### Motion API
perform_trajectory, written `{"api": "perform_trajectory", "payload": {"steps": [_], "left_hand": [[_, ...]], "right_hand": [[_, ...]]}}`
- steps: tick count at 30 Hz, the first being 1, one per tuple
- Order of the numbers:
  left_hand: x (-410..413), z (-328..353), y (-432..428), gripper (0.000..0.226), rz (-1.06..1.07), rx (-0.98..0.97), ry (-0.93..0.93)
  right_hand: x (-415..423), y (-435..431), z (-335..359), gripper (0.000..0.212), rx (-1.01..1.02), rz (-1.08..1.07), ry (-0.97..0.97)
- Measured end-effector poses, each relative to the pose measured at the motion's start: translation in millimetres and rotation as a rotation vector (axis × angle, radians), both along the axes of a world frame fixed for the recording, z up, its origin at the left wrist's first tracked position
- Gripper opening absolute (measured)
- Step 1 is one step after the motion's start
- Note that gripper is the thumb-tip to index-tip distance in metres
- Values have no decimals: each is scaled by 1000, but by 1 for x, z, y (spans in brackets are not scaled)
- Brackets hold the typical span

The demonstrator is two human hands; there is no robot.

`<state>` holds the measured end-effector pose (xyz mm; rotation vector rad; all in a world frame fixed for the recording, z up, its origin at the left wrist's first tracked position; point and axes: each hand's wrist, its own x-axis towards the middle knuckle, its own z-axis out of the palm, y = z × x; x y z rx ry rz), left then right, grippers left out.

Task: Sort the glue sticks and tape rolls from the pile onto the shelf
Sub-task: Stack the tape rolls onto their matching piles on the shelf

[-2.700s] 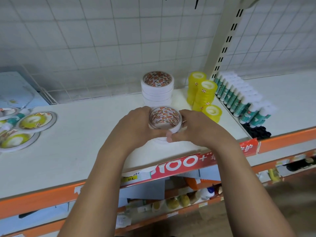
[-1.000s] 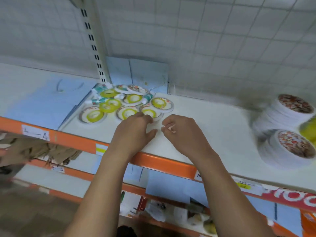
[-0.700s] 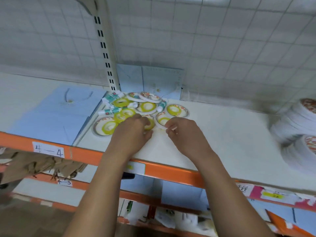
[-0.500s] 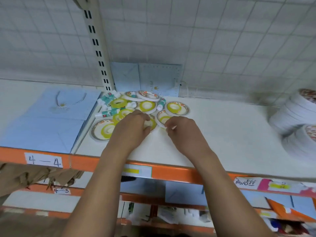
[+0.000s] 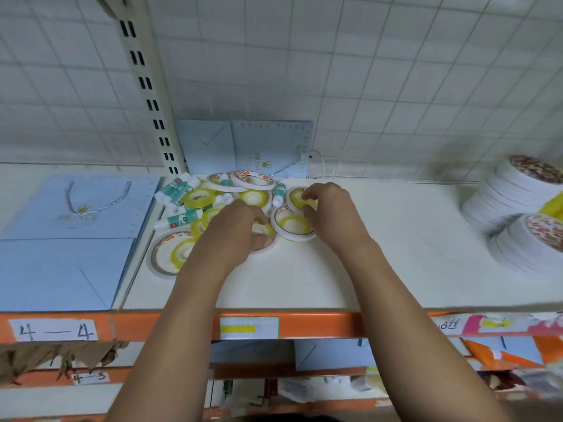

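Pile [image 5: 253, 197] of tape rolls and glue sticks lies on the white shelf [image 5: 304, 278], toward its back left, well apart from the sorted stacks [image 5: 518, 202] of white rolls blurred at the right edge.

Nearest is the orange rail [image 5: 320, 324] with a "4—4" label [image 5: 53, 330] and a yellow-and-white tag [image 5: 249, 328]; both forearms cross over it. The left grip [image 5: 240, 229] is curled down over the near roll [image 5: 263, 236], thumb tucked under its front rim, and hides much of it and the rolls behind. A large flat roll [image 5: 170, 254] lies just left of that wrist. The right grip [image 5: 329, 214] pinches the far roll [image 5: 297, 197], fingertips on its yellow core and thumb at its near side; a middle roll [image 5: 291, 226] sits between the two, partly under the right palm.

Behind, rolls overlap one another, with a glue stick [image 5: 278, 194] lying among them and more glue sticks [image 5: 179, 219] at the left fringe. A flat blue bag [image 5: 70, 239] lies left; another bag [image 5: 243, 147] leans against the wire grid [image 5: 365, 71] beside the slotted post [image 5: 146, 86].
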<state>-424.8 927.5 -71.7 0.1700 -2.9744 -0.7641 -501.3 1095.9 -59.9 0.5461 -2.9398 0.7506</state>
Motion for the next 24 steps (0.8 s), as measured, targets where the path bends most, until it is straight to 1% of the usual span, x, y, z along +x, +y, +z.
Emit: {"api": "perform_trajectory", "payload": {"steps": [2, 8, 12, 15, 18, 21, 24], "left_hand": [[-2, 5, -3, 35, 13, -4, 15], [-7, 13, 2, 52, 53, 30, 90], [-8, 13, 10, 48, 52, 63, 109], [-8, 16, 16, 45, 42, 73, 132], [-10, 19, 22, 45, 17, 75, 138], [-12, 20, 32, 43, -38, 73, 166], [-15, 22, 49, 43, -84, 91, 207]], "right_hand": [[-8, -5, -1, 31, 5, -8, 13], [-28, -18, -9, 32, 128, -12, -78], [-36, -14, -10, 33, 51, 20, -122], [-42, -7, -7, 43, -15, 6, -179], [-38, 1, -2, 54, -15, 0, -138], [-19, 18, 7, 43, -18, 84, -113], [4, 50, 13, 34, -32, 108, -76]]}}
